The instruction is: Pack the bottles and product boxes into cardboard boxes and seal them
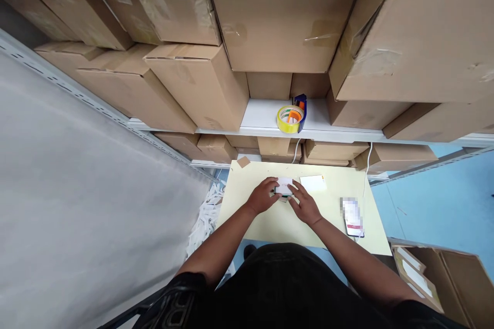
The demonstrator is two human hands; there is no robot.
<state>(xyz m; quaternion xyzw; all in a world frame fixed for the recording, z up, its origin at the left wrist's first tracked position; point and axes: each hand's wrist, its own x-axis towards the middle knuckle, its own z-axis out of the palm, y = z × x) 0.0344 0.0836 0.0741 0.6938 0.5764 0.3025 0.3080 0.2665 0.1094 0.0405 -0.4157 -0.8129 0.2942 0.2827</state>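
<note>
Both my hands rest on a small pale yellow table [270,221]. Between them lies a small white packet [284,185] with a dark green edge. My left hand [263,195] curls round the packet's left side, fingers closed on it. My right hand [304,202] presses on its right side with fingers bent over it. A white card or label sheet [313,183] lies flat just right of the packet.
A phone [352,217] lies on the table's right, with a white cable running up to the shelf. A yellow tape dispenser [292,115] sits on a white shelf [262,113] among stacked cardboard boxes [285,20]. Paper strips [206,216] litter the floor at left; an open carton [440,272] stands at right.
</note>
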